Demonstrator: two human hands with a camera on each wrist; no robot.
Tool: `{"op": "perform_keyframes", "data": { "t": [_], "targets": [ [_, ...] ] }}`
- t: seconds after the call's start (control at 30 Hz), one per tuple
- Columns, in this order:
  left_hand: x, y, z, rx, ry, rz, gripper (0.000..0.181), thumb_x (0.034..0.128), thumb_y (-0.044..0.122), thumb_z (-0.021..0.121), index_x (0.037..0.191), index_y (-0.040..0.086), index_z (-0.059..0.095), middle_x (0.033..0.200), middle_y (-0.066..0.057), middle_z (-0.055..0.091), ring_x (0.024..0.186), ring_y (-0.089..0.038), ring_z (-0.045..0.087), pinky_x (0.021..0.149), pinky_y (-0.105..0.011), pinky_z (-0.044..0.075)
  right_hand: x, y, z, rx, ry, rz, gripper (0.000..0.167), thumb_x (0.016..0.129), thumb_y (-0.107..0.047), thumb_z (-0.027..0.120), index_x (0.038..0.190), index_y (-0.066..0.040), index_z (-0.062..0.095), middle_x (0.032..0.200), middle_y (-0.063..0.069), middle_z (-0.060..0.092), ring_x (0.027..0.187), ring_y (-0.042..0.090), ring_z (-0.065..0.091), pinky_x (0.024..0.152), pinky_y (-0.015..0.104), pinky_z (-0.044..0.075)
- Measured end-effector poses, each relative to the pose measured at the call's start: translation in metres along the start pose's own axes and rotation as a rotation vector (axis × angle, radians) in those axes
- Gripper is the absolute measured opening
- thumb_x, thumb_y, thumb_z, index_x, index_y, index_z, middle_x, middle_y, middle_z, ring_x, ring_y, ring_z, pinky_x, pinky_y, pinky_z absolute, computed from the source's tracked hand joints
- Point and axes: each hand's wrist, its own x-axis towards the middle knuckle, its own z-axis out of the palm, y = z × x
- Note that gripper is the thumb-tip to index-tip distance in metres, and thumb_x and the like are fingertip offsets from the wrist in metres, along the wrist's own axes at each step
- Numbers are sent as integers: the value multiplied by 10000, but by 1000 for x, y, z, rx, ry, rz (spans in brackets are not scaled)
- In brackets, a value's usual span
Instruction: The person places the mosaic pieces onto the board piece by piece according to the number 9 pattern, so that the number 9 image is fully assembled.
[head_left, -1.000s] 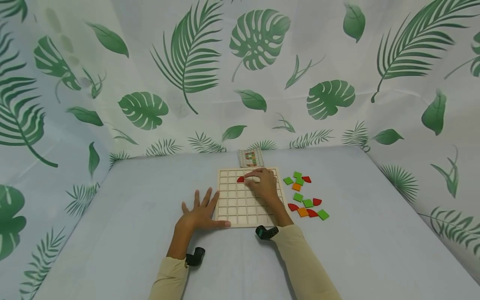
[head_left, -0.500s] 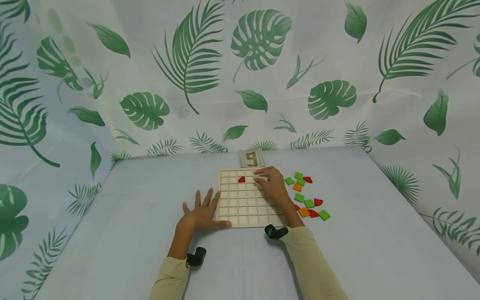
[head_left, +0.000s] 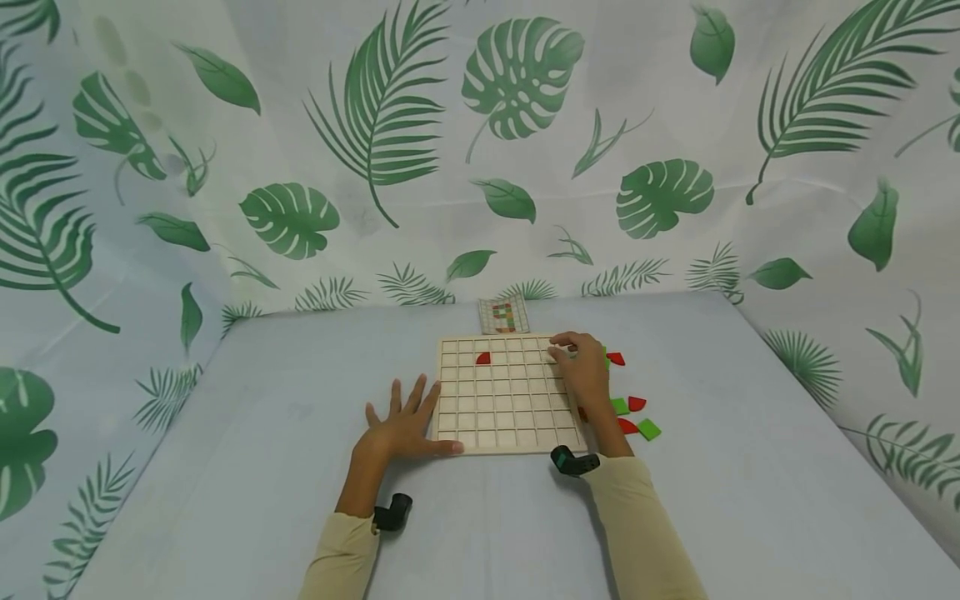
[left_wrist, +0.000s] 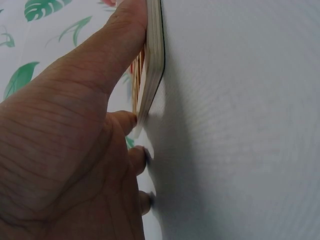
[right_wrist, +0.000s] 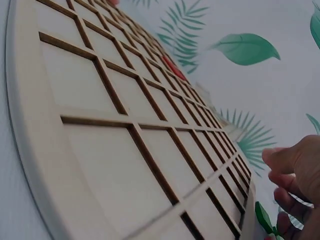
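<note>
A wooden grid board [head_left: 491, 408] lies flat on the table. One red quarter-circle tile [head_left: 483, 358] sits in a cell of its upper part, and shows as a red sliver [right_wrist: 173, 67] in the right wrist view. My left hand [head_left: 401, 435] is spread at the board's left side, its thumb resting on the front-left corner and a finger touching the left edge. Over the board's right edge is my right hand [head_left: 588, 375], fingers loosely bent, with nothing visible between thumb and fingertips. It partly hides green tiles and other pieces beneath it.
Right of the board lie loose tiles, among them a green square [head_left: 649, 429], a red quarter-circle [head_left: 637, 403] and another red piece [head_left: 616, 359]. A small card [head_left: 504, 317] with a coloured grid pattern lies behind the board. Leaf-printed cloth [head_left: 405, 200] surrounds the table.
My right hand has let go of the red quarter-circle tile, left it on the board, and moved right toward the loose tiles. The left hand stays in place.
</note>
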Motion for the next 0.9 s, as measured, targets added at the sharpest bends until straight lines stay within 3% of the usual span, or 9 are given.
{"op": "perform_keyframes", "data": {
  "t": [0.13, 0.27, 0.6, 0.9],
  "targets": [
    [0, -1, 0, -6, -1, -1, 1104, 779, 715, 640, 1591, 205, 92, 1662, -89, -15, 1491, -450, -114, 1044, -805, 21, -2, 2, -6, -121, 62, 118, 211, 929, -197, 671, 1099, -80, 714, 1136, 160, 650, 1103, 355, 556, 809, 503, 498],
    [0, -1, 0, -7, -1, -2, 1107, 778, 715, 641, 1591, 204, 90, 1663, -89, -17, 1491, -452, -113, 1044, -806, 20, -3, 6, -12, -192, 80, 168, 252, 916, -199, 680, 1128, -64, 698, 1140, 185, 638, 1104, 369, 506, 796, 499, 469],
    [0, -2, 0, -8, -2, 0, 1102, 781, 720, 633, 1591, 216, 81, 1663, -80, -26, 1491, -443, -127, 1050, -800, 4, -5, 15, -20, -280, 64, 195, 313, 875, -218, 710, 1098, 2, 708, 1104, 228, 636, 1017, 374, 495, 809, 494, 446],
    [-1, -1, 1, -14, 2, 3, 1103, 780, 715, 638, 1591, 207, 90, 1663, -86, -20, 1491, -446, -121, 1047, -802, 4, -4, 22, -18, -329, 24, 166, 290, 870, -218, 729, 1088, -28, 729, 1097, 211, 658, 1046, 384, 484, 822, 517, 431]
  ]
}}
